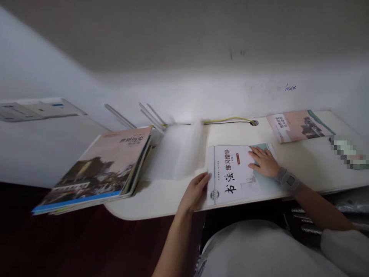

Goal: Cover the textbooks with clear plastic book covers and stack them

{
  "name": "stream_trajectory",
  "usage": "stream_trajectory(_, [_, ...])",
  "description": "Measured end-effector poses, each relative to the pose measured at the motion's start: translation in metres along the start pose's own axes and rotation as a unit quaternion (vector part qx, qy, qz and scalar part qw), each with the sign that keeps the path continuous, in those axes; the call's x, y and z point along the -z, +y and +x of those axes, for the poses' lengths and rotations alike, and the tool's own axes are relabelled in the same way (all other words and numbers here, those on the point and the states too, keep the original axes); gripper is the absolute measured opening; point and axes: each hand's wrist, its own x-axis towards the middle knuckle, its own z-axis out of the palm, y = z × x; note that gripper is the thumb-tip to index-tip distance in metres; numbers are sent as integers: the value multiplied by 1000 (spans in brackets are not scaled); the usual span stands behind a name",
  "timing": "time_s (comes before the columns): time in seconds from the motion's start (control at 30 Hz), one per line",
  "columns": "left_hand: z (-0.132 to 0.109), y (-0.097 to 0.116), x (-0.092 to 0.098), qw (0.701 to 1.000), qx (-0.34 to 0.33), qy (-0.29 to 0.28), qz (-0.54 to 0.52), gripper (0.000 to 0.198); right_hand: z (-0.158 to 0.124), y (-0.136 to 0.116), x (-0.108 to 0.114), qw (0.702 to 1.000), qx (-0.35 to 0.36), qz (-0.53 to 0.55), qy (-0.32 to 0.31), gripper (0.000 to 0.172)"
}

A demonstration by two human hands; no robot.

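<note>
A calligraphy workbook with a white and green cover lies shut near the front edge of the white desk. My left hand pinches its left edge between thumb and fingers. Palm down on the cover's right side, my right hand rests with its fingers spread. A grey-banded watch is on the right wrist. To the left, a stack of books with a pinkish history textbook on top sticks out past the desk edge. Another pinkish history book lies at the back right.
A pale translucent panel or sheet stands between the stack and the workbook, near thin metal bars. Yellow and black cables run along the wall to a desk hole. A pixelated dark-edged object lies far right.
</note>
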Motion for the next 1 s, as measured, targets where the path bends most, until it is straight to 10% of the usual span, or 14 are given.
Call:
stream_trajectory(0.3, [-23, 8, -29, 992, -7, -9, -123, 47, -11, 28, 23, 978, -2, 124, 170, 40])
stream_trajectory(0.53, [25, 33, -59, 979, -99, -36, -175, 45, -105, 58, 32, 814, -274, 214, 465, 37])
stream_trajectory(0.6, [55, 43, -90, 971, -128, -63, -194, 43, -125, 56, 18, 797, -321, 222, 460, 37])
stream_trajectory(0.87, [163, 60, -274, 955, -137, -117, -234, 37, -121, 52, -3, 926, -238, 121, 265, 29])
stream_trajectory(1.0, [189, 53, -319, 958, -139, -126, -216, 37, -121, 54, -3, 920, -249, 133, 272, 27])
